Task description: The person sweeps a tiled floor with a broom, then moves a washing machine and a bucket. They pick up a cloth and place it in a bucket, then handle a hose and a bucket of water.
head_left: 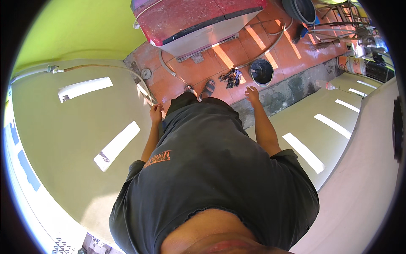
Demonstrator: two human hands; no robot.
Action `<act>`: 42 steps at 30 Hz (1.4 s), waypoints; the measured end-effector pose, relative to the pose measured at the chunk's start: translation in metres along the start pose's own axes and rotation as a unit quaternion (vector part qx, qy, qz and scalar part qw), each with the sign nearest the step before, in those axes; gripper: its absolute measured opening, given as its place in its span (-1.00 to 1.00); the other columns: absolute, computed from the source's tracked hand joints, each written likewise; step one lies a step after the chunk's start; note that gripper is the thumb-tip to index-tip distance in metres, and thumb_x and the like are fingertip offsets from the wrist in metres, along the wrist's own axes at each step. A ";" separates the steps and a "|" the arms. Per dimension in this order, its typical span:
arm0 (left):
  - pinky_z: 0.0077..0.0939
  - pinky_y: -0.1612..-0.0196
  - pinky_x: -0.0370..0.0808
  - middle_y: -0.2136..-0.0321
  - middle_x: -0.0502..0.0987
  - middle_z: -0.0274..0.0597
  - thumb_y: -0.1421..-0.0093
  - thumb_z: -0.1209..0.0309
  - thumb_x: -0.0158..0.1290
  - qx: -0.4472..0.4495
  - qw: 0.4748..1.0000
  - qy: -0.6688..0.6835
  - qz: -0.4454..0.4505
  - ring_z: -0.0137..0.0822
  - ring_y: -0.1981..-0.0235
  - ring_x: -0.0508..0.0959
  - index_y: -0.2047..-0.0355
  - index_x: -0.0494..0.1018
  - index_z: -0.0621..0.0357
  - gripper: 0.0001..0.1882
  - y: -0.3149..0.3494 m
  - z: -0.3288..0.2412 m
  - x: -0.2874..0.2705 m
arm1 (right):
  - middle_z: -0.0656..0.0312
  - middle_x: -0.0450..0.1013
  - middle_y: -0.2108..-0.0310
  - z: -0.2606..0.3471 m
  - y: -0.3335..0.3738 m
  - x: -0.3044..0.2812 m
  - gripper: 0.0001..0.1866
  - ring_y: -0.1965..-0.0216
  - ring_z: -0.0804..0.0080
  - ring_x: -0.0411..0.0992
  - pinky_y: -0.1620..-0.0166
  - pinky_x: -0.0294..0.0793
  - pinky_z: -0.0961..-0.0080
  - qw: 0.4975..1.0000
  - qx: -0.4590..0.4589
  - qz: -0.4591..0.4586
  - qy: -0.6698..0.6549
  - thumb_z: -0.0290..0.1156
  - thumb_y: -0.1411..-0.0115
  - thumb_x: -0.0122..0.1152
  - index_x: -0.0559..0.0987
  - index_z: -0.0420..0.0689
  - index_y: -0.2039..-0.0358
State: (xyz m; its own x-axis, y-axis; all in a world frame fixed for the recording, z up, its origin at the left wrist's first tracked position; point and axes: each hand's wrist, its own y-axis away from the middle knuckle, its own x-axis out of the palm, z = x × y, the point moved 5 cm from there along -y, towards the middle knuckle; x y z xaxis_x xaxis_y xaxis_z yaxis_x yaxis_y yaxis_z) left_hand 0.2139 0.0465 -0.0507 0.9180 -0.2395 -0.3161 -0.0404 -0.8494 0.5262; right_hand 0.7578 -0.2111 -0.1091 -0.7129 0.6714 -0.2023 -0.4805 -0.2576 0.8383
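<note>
A smooth, olive-beige wall [76,135] curves through the left of the view, crossed by hard-edged patches of sunlight. Beyond the feet spreads a floor of orange-red tiles [203,63], glossy in places and banded with light, bordered on the right by a rough, mottled grey concrete strip [292,93]. On it stands a boxy machine [203,21] with a scuffed dark-red top, a black edge band and a pale front (its corners look rounded, though the lens bends every line). The person's dark shirt [207,161] hangs in soft folds, its neckline frayed. At the upper right a wide, dark round tub [299,10] tilts, its mouth showing. A pale, flexible hose [275,45] loops across the tiles. The smaller bucket [261,73], black and round with a thin pale rim, stands on the floor just ahead of the right hand [252,94], whose fingers are spread and hold nothing visible; hand and bucket look apart, but the depth between them is hard to judge. The left hand [156,112] is beside the person's thigh with its fingers loosely bent and nothing visible in it. Left of the bucket lies a crumpled, dark, shiny-looking bundle [231,78], too small to tell whether cloth or plastic. Dark strapped sandals [207,89] are on the feet, and a round grey disc [146,73] sits near the wall's corner.
</note>
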 end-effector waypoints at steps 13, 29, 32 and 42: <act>-0.51 0.18 0.57 0.29 0.59 -0.03 -0.25 0.51 -0.06 0.087 0.958 -0.169 0.214 -0.30 0.29 0.61 0.10 0.47 0.40 -0.74 -0.121 -0.060 0.069 | 0.22 0.50 0.19 -0.207 0.158 -0.041 -0.49 0.18 0.31 0.48 0.09 0.43 0.19 0.981 0.124 -0.122 -0.086 -0.04 -0.24 0.17 0.41 0.03 -0.13; -0.48 0.13 0.53 0.21 0.57 -0.07 -0.23 0.55 -0.01 0.127 0.960 -0.101 0.230 -0.31 0.24 0.58 -0.02 0.38 0.29 -0.67 -0.032 -0.139 0.256 | 0.26 0.51 0.24 -0.198 0.091 -0.150 -0.54 0.21 0.39 0.49 0.19 0.42 0.31 0.986 0.115 -0.068 -0.096 -0.13 -0.22 0.20 0.41 0.03 -0.09; -0.47 0.12 0.53 0.22 0.56 -0.07 -0.22 0.55 0.00 0.138 0.961 -0.081 0.227 -0.32 0.25 0.58 -0.01 0.38 0.28 -0.67 -0.008 -0.130 0.288 | 0.24 0.52 0.18 -0.141 0.044 -0.219 -0.56 0.14 0.35 0.50 0.16 0.44 0.28 0.984 0.019 -0.078 -0.157 -0.13 -0.22 0.19 0.42 0.04 -0.08; -0.48 0.11 0.57 0.20 0.55 -0.07 -0.28 0.56 0.00 0.168 0.964 0.021 0.206 -0.32 0.20 0.58 0.01 0.39 0.34 -0.73 0.050 -0.140 0.334 | 0.22 0.51 0.12 -0.122 -0.042 -0.312 -0.62 0.10 0.30 0.50 0.11 0.43 0.27 0.972 0.019 -0.070 -0.225 -0.16 -0.19 0.20 0.44 0.11 -0.01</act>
State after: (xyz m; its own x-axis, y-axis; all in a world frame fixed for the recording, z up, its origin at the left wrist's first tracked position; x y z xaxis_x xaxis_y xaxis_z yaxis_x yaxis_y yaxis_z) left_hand 0.5740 -0.0106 -0.0197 0.8123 -0.5748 -0.0991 -0.5228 -0.7928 0.3134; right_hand 0.9379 -0.4946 -0.1427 -0.3418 0.9362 -0.0814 -0.5317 -0.1213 0.8382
